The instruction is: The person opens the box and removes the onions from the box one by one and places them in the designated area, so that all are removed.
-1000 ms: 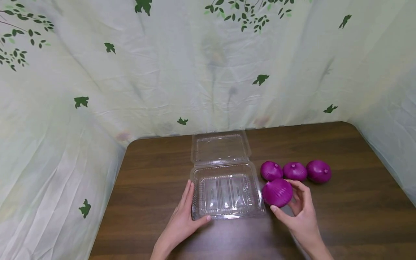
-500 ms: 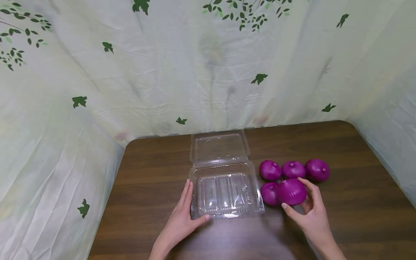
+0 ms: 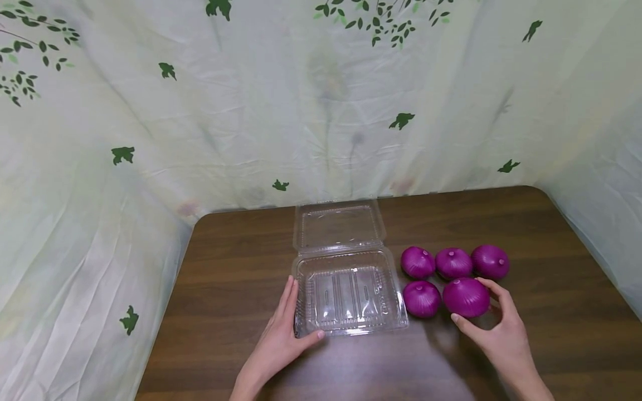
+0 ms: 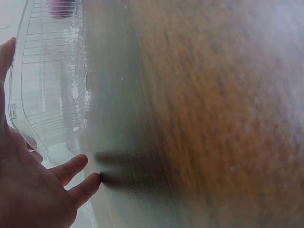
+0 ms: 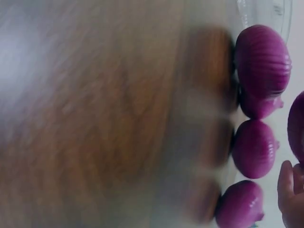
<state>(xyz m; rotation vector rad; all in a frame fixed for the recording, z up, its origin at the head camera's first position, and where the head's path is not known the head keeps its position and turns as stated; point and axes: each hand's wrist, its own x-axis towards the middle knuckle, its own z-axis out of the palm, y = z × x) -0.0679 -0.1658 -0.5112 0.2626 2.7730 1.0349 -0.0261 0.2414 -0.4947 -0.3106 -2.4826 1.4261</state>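
My right hand [image 3: 501,328] holds a purple onion [image 3: 466,298] between thumb and fingers. In the right wrist view this held onion [image 5: 297,128] is cut off by the right edge and stands off the table. To its left a similar onion [image 3: 422,299] lies on the table, with a row of three onions [image 3: 453,263] behind. My left hand [image 3: 276,340] touches the left front corner of a clear plastic clamshell container [image 3: 351,329], fingers fairly straight along its side and thumb at its front edge. The left wrist view shows that hand [image 4: 38,185] with two fingertips near the tabletop.
The container's lid [image 3: 339,227] lies folded back behind its base, close to the table's far edge. Brown wood-grain table [image 3: 236,267] surrounds everything. A pale curtain [image 3: 301,111] with leaf prints hangs behind and on both sides.
My right hand has moved to the right with the held onion. The front left onion, hidden before, is now fully visible. My left hand and the container have stayed in place.
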